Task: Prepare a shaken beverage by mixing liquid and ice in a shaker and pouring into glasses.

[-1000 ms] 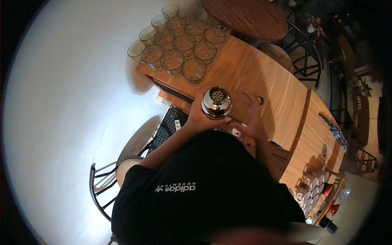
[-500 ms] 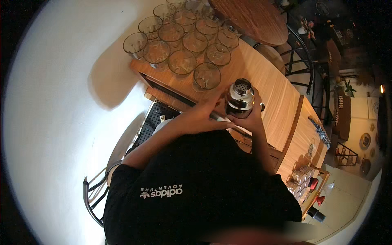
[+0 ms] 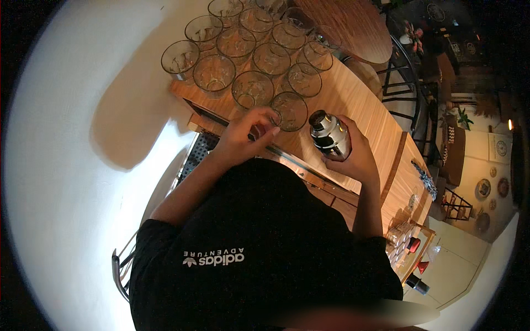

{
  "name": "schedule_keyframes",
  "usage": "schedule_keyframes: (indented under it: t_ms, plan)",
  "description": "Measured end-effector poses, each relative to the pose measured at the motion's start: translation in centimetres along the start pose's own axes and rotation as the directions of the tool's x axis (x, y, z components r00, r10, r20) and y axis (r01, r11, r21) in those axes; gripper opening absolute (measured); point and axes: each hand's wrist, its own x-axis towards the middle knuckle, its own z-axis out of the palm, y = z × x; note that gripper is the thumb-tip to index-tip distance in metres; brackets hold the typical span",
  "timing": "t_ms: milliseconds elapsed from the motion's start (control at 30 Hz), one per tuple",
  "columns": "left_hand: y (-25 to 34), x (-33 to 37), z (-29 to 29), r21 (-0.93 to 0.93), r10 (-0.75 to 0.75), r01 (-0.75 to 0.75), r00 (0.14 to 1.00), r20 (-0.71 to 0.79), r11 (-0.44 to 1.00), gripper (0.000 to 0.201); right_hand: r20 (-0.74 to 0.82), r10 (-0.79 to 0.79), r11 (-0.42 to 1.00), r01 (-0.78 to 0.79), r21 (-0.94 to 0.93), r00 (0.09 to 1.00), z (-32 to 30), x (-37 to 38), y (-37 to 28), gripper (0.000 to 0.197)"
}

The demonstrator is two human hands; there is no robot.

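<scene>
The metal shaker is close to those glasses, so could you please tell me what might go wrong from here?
The tilted shaker in the right hand could knock the nearest glass or spill any contents. The left hand, close beside that glass, might nudge it. The other glasses stand close together, so a bump could spread through them.

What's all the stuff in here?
Wall: one, white, left
Counter: one, brown, centre
Glasses: over ten, clear, on the counter
Shaker: one, silver, tilted, near the glasses
Studded mat: one, black, left
Table: one, reddish, top
Chairs: at least two, black, upper right, lower left
Plant: one, green, far right
Wall discs: several, brownish, far right
Tufted thing: one, bluish, counter's right
Containers: several, pale, lower right
Small things: two, red, lower right
Shirt: one, black, bottom
Left hand: one, bare, by a glass, touch unclear
Right hand: one, bare, holding the shaker
</scene>
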Motion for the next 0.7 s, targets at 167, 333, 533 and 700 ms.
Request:
schedule_keyframes:
  t_ms: [167, 333, 533, 700]
  plan:
    - [-1.0, 0.2, -0.3, 0.138, -0.073, 0.066, 0.996, 0.051, 0.988, 0.037, 0.006, -0.017, 0.991, 0.017, -0.129, 1.000, -0.7, 0.5, -1.1, 0.094]
    - [-1.0, 0.7, -0.3, 0.102, -0.042, 0.037, 0.998, 0.051, 0.994, 0.034, 0.055, 0.016, 0.975, -0.003, -0.221, 0.998, -0.9, 1.2, -2.2, 0.093]
    - [-1.4, 0.6, -0.3, 0.130, 0.013, -0.018, 0.999, 0.044, 0.991, 0.028, 0.101, 0.013, 0.951, 0.019, -0.310, 0.995, -1.2, 1.5, -3.1, 0.092]
    - [-1.5, 0.8, -0.3, 0.107, 0.018, -0.024, 0.998, 0.059, 0.994, 0.027, 0.136, 0.020, 0.921, 0.034, -0.387, 0.990, -1.9, 1.8, -4.3, 0.094]
